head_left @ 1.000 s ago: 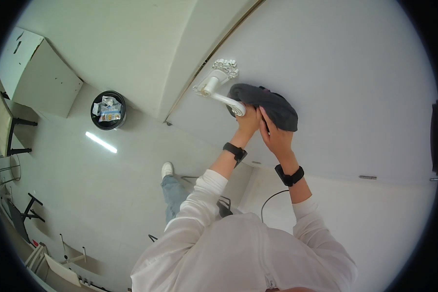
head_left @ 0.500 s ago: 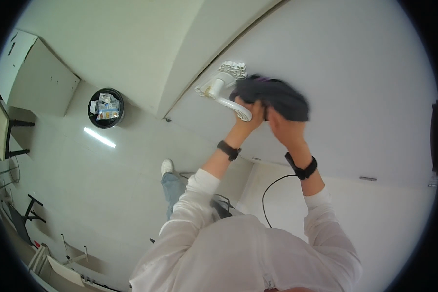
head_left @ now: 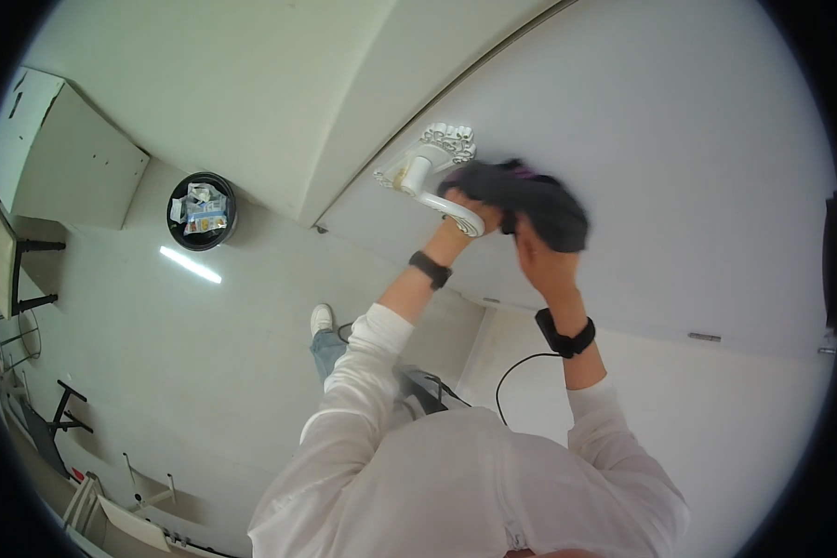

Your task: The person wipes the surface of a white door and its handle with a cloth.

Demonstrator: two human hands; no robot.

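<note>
Both my hands are up at a white door, beside its ornate white lever handle [head_left: 448,212]. My left hand [head_left: 482,216] is partly hidden behind the lever's curved end, its fingers closed on a dark grey, soft cloth bundle [head_left: 539,200] with a purple patch. From the right, my right hand [head_left: 546,259] grips the bundle's lower side; some of its fingers are hidden. The bundle is blurred, so whether it is a cloth or some other fabric thing I cannot tell. It sits right next to the handle.
The door [head_left: 679,167] fills the upper right. A black waste bin [head_left: 175,237] with wrappers stands at the left by a white cabinet [head_left: 88,153]. Along the left edge are a small table [head_left: 0,251] and chairs. A black cable [head_left: 500,381] runs from my right wrist.
The dark bundle has shifted slightly and bunched differently, showing more purple. Both forearms have moved a little left; my hands still hold the bundle beside the handle.
</note>
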